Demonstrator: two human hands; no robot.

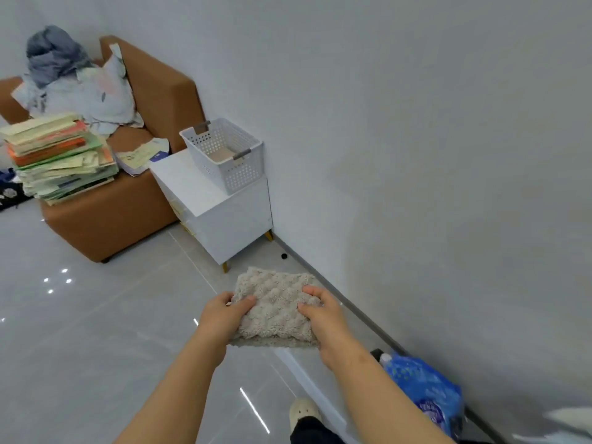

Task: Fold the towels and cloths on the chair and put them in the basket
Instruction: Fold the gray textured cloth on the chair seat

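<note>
Both sides of towel [276, 304] in L grip [221, 315] & R grip [324, 315]

Muted room: beige, white and tan, with stray blue and orange.
Noted: fluffy beige bubble-patterned towel [275, 312]; white plastic basket [238, 179] pierced with a grid of small holes, grey-brown handles; white square cabinet [237, 219], gold legs; tan-brown upholstered chair [105, 225]; pale blue printed cloth pile [96, 97] topped by slate-grey crumpled cloth [51, 56]; green, cream and orange book stack [61, 155]; bright blue plastic bag [423, 389]; pale grey glossy floor tiles [80, 331].
</note>
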